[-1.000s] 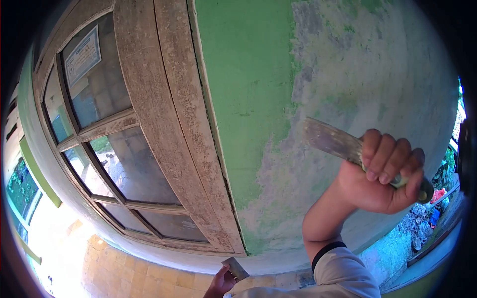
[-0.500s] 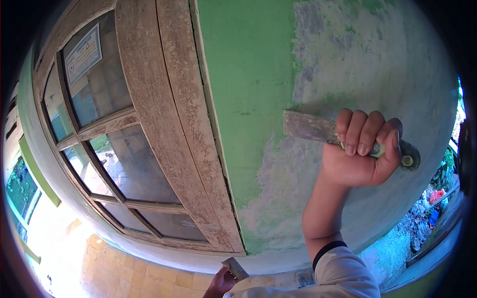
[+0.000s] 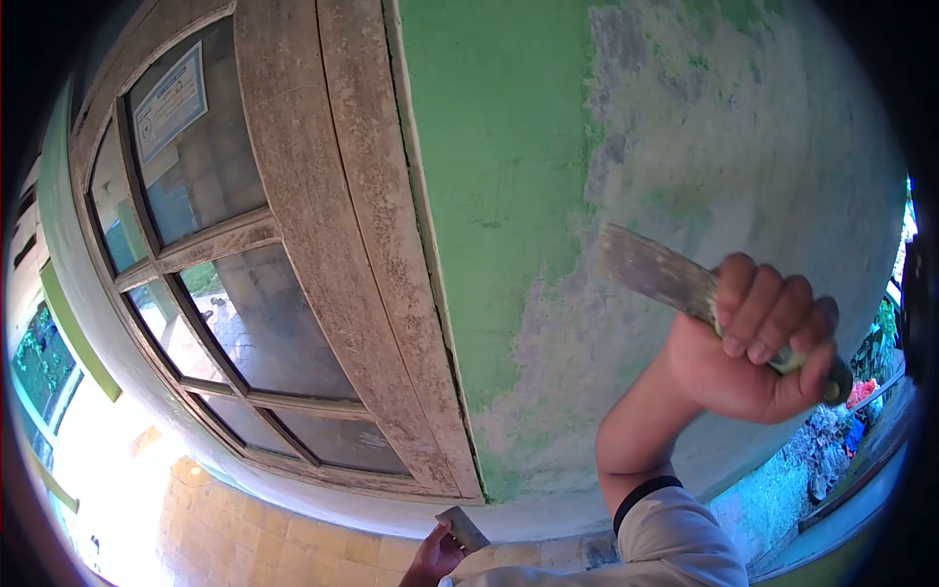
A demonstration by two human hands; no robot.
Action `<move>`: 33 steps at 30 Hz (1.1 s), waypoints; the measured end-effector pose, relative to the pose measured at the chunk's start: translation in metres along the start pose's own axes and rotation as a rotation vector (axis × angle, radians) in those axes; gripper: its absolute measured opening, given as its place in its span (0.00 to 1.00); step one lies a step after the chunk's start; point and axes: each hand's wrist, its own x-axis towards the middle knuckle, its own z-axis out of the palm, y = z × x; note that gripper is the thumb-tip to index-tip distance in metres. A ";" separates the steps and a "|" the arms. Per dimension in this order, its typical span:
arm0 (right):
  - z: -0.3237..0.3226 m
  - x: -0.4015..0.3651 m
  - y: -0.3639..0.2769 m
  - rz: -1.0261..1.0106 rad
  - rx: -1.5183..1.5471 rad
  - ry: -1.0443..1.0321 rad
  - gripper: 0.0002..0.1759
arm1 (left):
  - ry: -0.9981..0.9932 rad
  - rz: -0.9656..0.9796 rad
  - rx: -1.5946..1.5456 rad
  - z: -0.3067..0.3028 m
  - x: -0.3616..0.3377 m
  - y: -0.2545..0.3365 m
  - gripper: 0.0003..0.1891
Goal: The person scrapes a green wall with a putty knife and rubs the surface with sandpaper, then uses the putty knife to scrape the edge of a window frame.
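My right hand (image 3: 753, 342) is raised at the right of the view, its fingers wrapped round the handle of a paint scraper (image 3: 657, 269). The wide, stained blade points up and left, overlapping the scraped grey part of the wall (image 3: 558, 338) in this view. Green paint (image 3: 499, 176) covers the strip of wall between that rough patch and the wooden frame. Low in the view, my left hand (image 3: 437, 556) grips a small flat grey-brown rectangular piece (image 3: 464, 529), whose kind I cannot tell.
A weathered wooden window frame (image 3: 377, 245) with glass panes stands left of the green wall. A paper notice (image 3: 171, 103) is behind one pane. Yellowish floor tiles (image 3: 264, 538) lie below, and a heap of debris (image 3: 827, 450) sits beyond the wall at right.
My right hand has moved down and to the right with the scraper, and the blade now tilts more steeply, away from the green paint's edge. My left hand has stayed nearly still.
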 end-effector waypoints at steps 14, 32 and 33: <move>-0.004 -0.011 0.022 0.058 -0.015 0.092 0.12 | 0.028 -0.027 0.003 -0.004 -0.005 0.000 0.22; -0.008 -0.018 0.023 0.067 -0.032 0.090 0.12 | 0.024 -0.036 -0.007 -0.007 0.001 0.000 0.22; -0.002 -0.017 0.029 0.157 0.072 0.141 0.12 | 0.019 -0.035 -0.001 -0.006 0.000 0.000 0.22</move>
